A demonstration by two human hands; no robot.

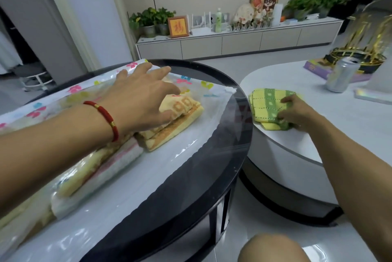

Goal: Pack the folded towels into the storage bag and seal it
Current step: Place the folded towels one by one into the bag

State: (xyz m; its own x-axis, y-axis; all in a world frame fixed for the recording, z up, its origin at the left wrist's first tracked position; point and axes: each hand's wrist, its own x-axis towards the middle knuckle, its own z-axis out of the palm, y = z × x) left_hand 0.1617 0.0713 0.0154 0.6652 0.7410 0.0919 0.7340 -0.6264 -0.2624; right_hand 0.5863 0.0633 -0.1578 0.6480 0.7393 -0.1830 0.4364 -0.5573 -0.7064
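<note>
A clear storage bag (186, 134) with coloured flower prints lies across the round black glass table (233, 113). Inside it lie a folded orange-yellow towel (176, 128) and a pale striped towel (101, 174) further left. My left hand (144, 94), fingers spread and straight, rests on top of the bag and presses down over the orange-yellow towel. A folded yellow-green towel (269, 106) sits on the white table (318, 138) to the right. My right hand (297, 115) grips its near right edge with curled fingers.
A silver drinks can (341, 75), a purple box (318, 68) and a gold wire ornament (360, 47) stand at the back of the white table. There is a gap between the two tables. My knee (273, 249) shows at the bottom.
</note>
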